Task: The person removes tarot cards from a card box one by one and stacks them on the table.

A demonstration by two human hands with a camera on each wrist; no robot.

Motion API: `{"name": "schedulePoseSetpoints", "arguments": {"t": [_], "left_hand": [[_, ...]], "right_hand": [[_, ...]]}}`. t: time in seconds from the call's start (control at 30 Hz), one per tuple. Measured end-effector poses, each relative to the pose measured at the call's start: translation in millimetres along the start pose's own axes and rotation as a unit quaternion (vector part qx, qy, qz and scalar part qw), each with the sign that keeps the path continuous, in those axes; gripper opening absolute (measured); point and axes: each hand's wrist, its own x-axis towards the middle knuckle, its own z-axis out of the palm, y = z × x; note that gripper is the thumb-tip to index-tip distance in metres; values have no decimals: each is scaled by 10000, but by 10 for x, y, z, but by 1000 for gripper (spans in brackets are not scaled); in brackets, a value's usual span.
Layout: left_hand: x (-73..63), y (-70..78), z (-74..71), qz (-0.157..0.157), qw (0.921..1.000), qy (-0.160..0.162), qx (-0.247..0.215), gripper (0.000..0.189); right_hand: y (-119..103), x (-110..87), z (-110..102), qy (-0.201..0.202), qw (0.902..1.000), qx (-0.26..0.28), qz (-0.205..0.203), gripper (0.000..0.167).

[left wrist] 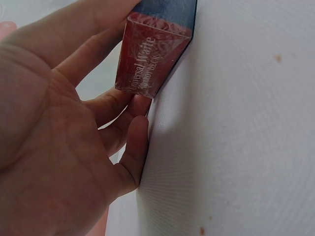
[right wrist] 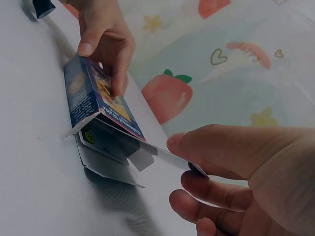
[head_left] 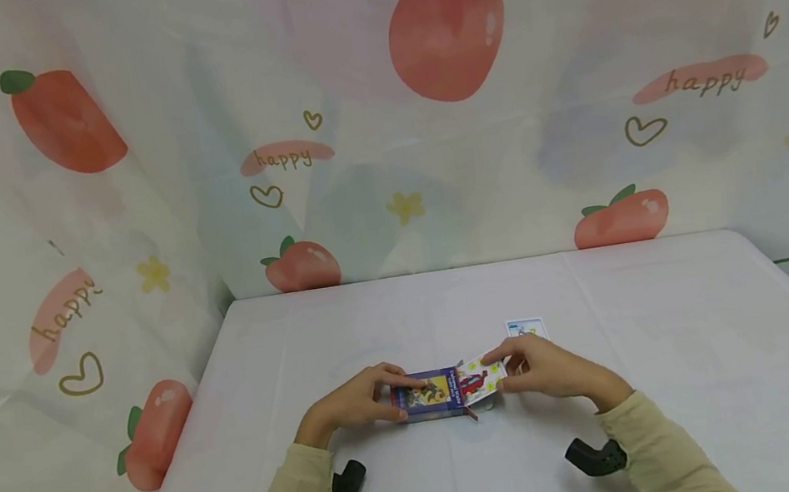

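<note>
Box (head_left: pixel 429 395) opened, held by L hand (head_left: pixel 357 400); 1 card (head_left: pixel 526 327) laid on table (head_left: pixel 346 328), 2nd card (head_left: pixel 476 386) pinched by R hand (head_left: pixel 554 366) at box mouth; qty left unclear.

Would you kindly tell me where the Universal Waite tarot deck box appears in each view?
Head: the tarot deck box lies below centre.
Left wrist: at the top edge, partly cut off, its red end showing.
Right wrist: left of centre, its open end toward the camera.
Shared landmark: the left hand, holding the box in all three.
</note>
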Motion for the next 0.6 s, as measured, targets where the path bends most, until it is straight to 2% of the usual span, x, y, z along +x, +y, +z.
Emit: {"name": "schedulePoseSetpoints", "arguments": {"t": [0.17, 0.37, 0.47, 0.6], "left_hand": [[6, -11, 2, -45, 10000, 2, -4, 47], [5, -7, 5, -25, 10000, -2, 10, 47], [-1, -2, 4, -4, 10000, -6, 33, 47], [-8, -1, 2, -34, 10000, 13, 39, 47]], "right_hand": [[2, -8, -54, 155, 9999, 51, 41, 37], [-9, -59, -136, 388, 9973, 540, 320, 40], [-36, -82, -163, 654, 9954, 568, 399, 41], [-71, -93, -181, 1094, 9931, 290, 298, 42]]}}
